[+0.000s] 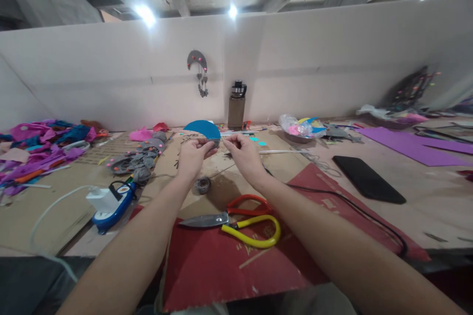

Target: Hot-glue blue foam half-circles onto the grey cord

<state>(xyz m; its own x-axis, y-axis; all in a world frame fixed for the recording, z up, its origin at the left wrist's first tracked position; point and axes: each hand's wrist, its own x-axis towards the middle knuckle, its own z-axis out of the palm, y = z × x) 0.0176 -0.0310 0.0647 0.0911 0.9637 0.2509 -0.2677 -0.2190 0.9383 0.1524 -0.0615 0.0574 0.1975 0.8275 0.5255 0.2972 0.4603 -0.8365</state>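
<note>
A blue crescent-shaped piece [204, 128], which looks like felt, is pinched between the thumb and fingers of my left hand [195, 155]. Close beside its right end, my right hand [244, 155] is closed in a pinch; whatever lies between those fingertips is too small to make out. Below my hands sits a small ball of grey yarn [202, 185], and a strand runs from it up toward my right hand. Scissors [210, 220] with one red and one yellow handle lie nearer to me, on a red board [221, 270].
A blue power strip [118, 211] with a white plug and cables lies left, beside colourful scraps [37, 147]. Grey felt pieces [142, 155] lie near it. Behind stand a bottle [236, 108] and a filled bowl [301, 134]. A black phone [367, 178] and purple sheet [406, 145] lie right.
</note>
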